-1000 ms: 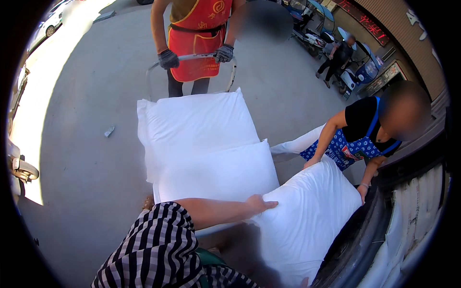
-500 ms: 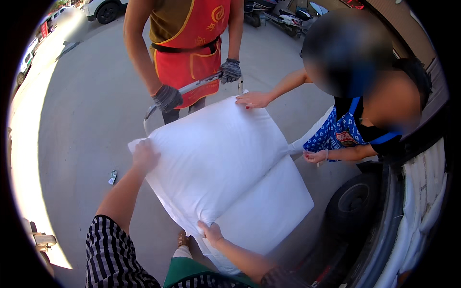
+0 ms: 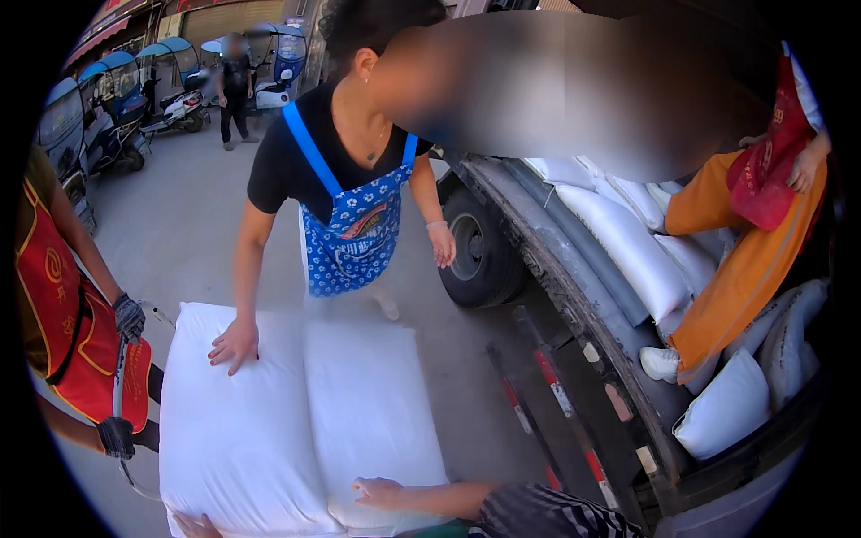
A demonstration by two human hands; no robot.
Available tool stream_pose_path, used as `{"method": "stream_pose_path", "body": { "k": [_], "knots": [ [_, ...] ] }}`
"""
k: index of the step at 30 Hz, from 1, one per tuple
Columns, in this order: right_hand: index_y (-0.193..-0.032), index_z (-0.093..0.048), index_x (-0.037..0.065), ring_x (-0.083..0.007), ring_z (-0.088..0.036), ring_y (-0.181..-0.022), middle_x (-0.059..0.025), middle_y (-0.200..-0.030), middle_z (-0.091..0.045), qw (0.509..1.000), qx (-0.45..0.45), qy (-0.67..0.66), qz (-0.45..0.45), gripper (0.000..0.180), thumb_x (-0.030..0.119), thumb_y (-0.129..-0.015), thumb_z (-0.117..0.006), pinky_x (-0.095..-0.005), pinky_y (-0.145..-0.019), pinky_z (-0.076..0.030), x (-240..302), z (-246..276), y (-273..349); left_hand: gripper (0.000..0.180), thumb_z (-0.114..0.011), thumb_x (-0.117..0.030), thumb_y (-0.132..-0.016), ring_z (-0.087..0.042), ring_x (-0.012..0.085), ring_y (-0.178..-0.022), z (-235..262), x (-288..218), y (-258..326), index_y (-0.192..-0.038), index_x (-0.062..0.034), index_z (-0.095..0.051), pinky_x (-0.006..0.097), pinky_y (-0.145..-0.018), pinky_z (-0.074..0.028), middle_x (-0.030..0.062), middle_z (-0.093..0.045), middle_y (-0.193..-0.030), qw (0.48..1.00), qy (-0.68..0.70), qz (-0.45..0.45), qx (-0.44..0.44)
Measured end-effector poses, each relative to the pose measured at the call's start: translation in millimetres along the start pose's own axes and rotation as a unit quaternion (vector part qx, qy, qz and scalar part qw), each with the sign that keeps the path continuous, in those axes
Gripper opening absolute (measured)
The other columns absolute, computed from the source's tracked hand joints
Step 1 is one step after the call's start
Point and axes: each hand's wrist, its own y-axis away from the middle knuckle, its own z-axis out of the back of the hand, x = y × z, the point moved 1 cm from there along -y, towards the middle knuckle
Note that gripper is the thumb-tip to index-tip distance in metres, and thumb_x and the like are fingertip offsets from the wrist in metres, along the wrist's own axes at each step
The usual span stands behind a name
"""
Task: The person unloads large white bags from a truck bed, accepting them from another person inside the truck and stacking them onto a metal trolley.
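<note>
Our right hand [image 3: 380,492] was loosely curled over the near part of the right-hand white sack [image 3: 372,412]; we could not tell whether it pinched the cloth or merely rested there; our left hand [image 3: 195,526] had its fingers slightly apart against the near end of the left-hand white sack [image 3: 233,430], cut off at the lower edge, so we could not tell its grip; both seemed placed to steady the load; the right-hand white sack lay just right of the left-hand white sack, sides touching, probably for balance; on the latter's top a co-worker in a blue apron [image 3: 354,233] laid a spread hand [image 3: 236,345], perhaps to keep it from sliding; left of that sack, another co-worker's gloved hands [image 3: 129,318] were closed around a metal handle [image 3: 118,381], presumably to hold a cart steady; well to its right was a truck bed [image 3: 578,287], bearing more sacks [image 3: 619,247] and a person in orange trousers [image 3: 744,278].
</note>
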Motion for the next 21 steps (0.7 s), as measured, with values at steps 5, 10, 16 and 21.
{"method": "stream_pose_path", "body": {
  "k": [5, 10, 16, 21],
  "knots": [
    [-0.135, -0.022, 0.007, -0.0178, -0.056, -0.073, -0.0063, -0.079, -0.056, 0.941, -0.305, -0.106, -0.101, 0.072, 0.03, -0.077, -0.059, -0.0313, -0.07, -0.044, -50.2, 179.3, 120.6, 0.077, -0.045, -0.054, -0.081, -0.024, 0.0395, -0.124, -10.4, -5.5, 27.8, -0.13, 0.0025, -0.027, 0.046, -0.102, -0.022, 0.0264, -0.025, -0.134, 0.987, -0.152, -0.008, 0.039],
    [-0.138, -0.009, 0.007, -0.0077, -0.051, -0.055, -0.0009, -0.066, -0.053, 0.815, -0.53, -0.224, 0.068, 0.079, 0.014, -0.078, -0.06, -0.0223, -0.054, -0.045, -83.7, 385.2, 232.1, 0.076, -0.045, -0.054, -0.08, -0.029, 0.0408, -0.121, -44.7, -30.0, 143.3, -0.127, 0.0038, -0.032, 0.048, -0.1, -0.027, 0.0258, -0.029, -0.132, 0.977, -0.177, -0.001, -0.116],
    [-0.138, -0.009, 0.008, -0.0071, -0.049, -0.058, -0.0013, -0.072, -0.05, 0.716, -0.59, -0.309, 0.207, 0.075, 0.012, -0.081, -0.058, -0.0202, -0.052, -0.043, -133.5, 515.5, 371.4, 0.072, -0.048, -0.053, -0.079, -0.039, 0.0377, -0.115, -66.9, -119.4, 307.4, -0.126, 0.0011, -0.037, 0.046, -0.094, -0.034, 0.0231, -0.04, -0.124, 0.97, -0.242, 0.025, -0.011],
    [-0.131, -0.029, 0.0, -0.0067, -0.051, -0.061, -0.0006, -0.077, -0.052, 0.779, -0.501, -0.345, 0.152, 0.057, 0.013, -0.082, -0.056, -0.0196, -0.055, -0.044, -243.4, 478.0, 397.5, 0.069, -0.05, -0.05, -0.079, -0.042, 0.0353, -0.111, -57.6, -178.7, 381.4, -0.125, 0.0003, -0.039, 0.044, -0.092, -0.036, 0.0212, -0.044, -0.121, 0.968, -0.245, 0.0, 0.047]
  ]
}}
